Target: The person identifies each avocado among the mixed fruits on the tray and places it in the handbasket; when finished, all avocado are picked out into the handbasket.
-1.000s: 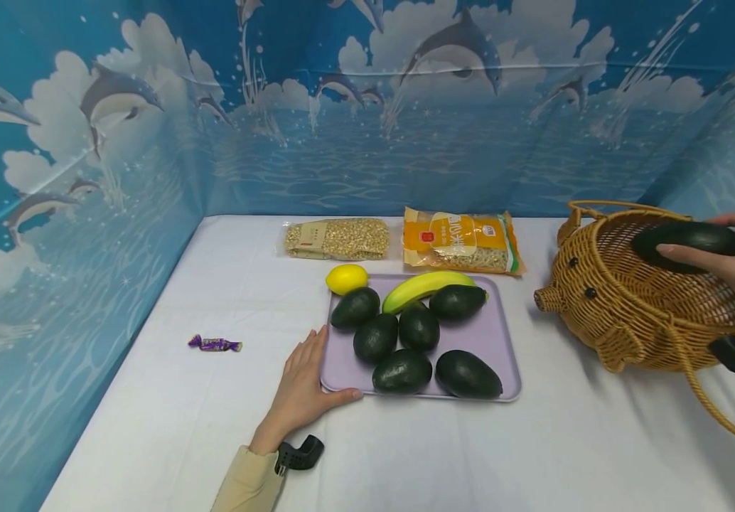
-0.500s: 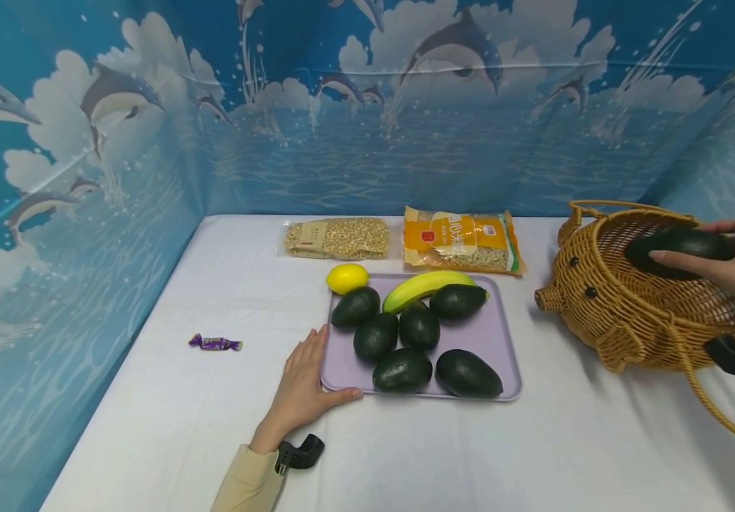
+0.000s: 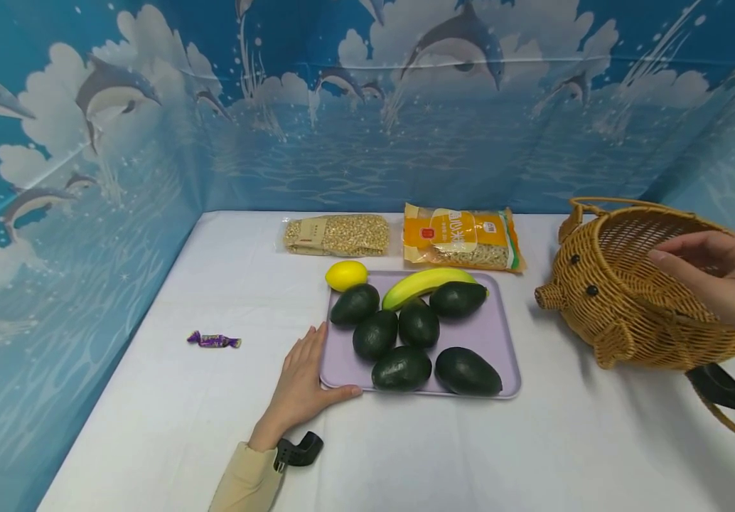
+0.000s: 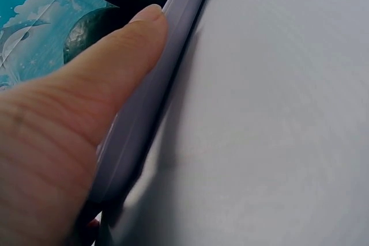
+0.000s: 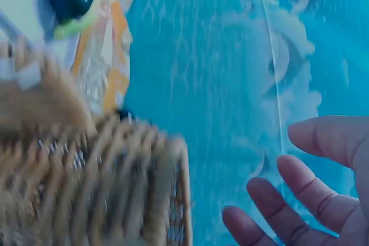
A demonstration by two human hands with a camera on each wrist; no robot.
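My left hand [image 3: 303, 387] lies at the near left corner of the lilac tray [image 3: 511, 355], fingers straight along its left edge and thumb on the front edge. The left wrist view shows that thumb [image 4: 115, 56] against the rim. On the tray are several dark green avocados [image 3: 468, 371] and a yellow-green banana [image 3: 421, 286]. My right hand [image 3: 722, 274] is over the pig-shaped wicker basket [image 3: 636, 306], holding nothing. In the right wrist view its fingers [image 5: 308, 182] are spread and slightly bent. No avocado shows inside the basket; part of the interior is hidden by the hand.
A lemon [image 3: 346, 275] sits by the tray's far left corner. Behind the tray lie a clear bag of grain [image 3: 355, 236] and an orange bag of grain [image 3: 460, 238]. A purple wrapped candy [image 3: 214, 340] lies at left. Dolphin-print cloth [image 3: 342, 156] walls the table.
My right hand has let go of the avocado it held over the basket, and the avocado is out of sight. The basket's rope handle has shifted. My left hand stays put.
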